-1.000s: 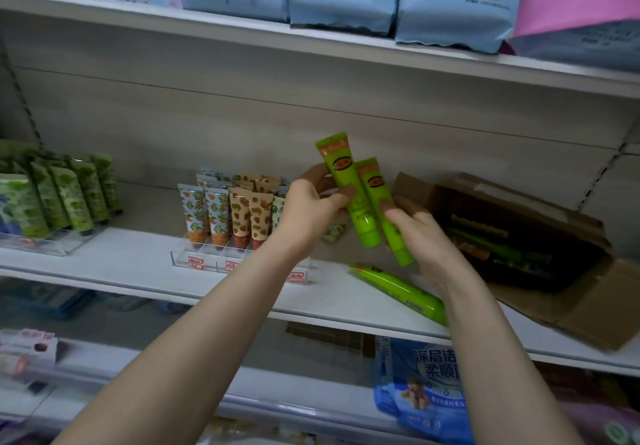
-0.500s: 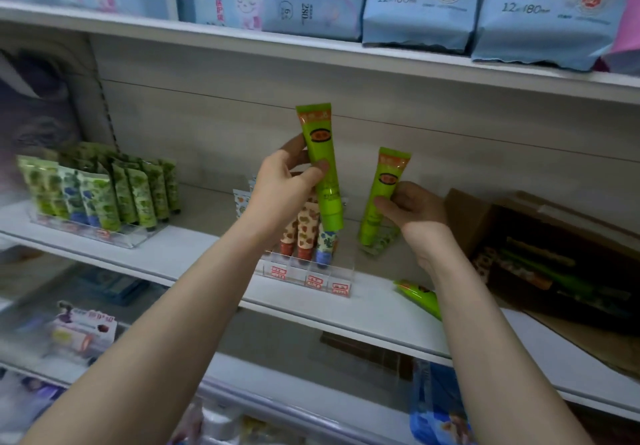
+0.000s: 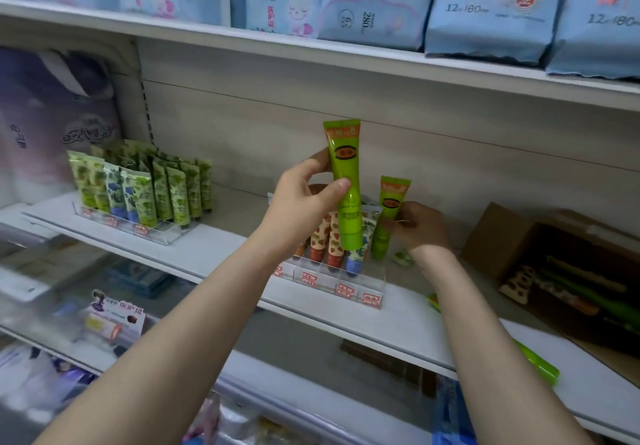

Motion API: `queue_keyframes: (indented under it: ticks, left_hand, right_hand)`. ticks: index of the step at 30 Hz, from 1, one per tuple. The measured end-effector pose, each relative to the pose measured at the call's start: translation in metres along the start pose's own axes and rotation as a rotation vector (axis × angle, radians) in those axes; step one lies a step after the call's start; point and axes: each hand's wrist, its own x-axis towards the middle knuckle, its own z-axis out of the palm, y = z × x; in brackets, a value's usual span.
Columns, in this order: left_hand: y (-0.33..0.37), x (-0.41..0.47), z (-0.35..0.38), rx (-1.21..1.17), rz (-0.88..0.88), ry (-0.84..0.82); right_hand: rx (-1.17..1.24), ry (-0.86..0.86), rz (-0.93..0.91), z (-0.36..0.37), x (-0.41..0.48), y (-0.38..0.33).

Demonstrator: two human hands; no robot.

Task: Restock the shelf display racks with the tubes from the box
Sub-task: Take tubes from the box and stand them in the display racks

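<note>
I have split the 2 green tubes: 1 s ago they crossed near the box (image 3: 498,240). Now my left hand (image 3: 301,209) pinches the tall tube (image 3: 344,181) upright above the rack (image 3: 360,285), and my right hand (image 3: 419,226) grips the second tube (image 3: 391,209), lowered cap-down at the rack's right end. I judge it seats next. A third tube (image 3: 540,366) lies on the shelf (image 3: 214,250).

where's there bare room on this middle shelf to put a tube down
Bare shelf lies between the left rack and the middle rack. Another strip runs between the middle rack and the box, though a loose tube lies along its front edge. Both racks are crowded.
</note>
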Motion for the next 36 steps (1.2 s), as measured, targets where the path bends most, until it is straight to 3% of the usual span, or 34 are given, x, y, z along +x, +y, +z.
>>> queue_keyframes:
  ticks: [9,15,19,25,36]
  left_hand:
    - [-0.005,-0.001,0.005,-0.015,-0.016,-0.028]
    - [-0.012,-0.003,0.017,-0.055,-0.021,-0.102]
    - [-0.018,-0.003,0.03,-0.068,-0.029,-0.136]
    - [-0.022,-0.001,0.044,-0.052,0.026,-0.174]
    - [-0.031,-0.005,0.045,0.058,0.054,-0.174]
  right_hand:
    - [-0.023,-0.018,0.023,-0.001,0.005,0.011]
    - [0.251,0.246,-0.098,-0.03,-0.006,-0.018]
    - [0.341,0.185,-0.132,-0.046,-0.028,-0.047]
    - [0.353,-0.056,-0.135,-0.052,-0.047,-0.05]
    - [0.413,-0.022,-0.083,-0.051,-0.052,-0.039]
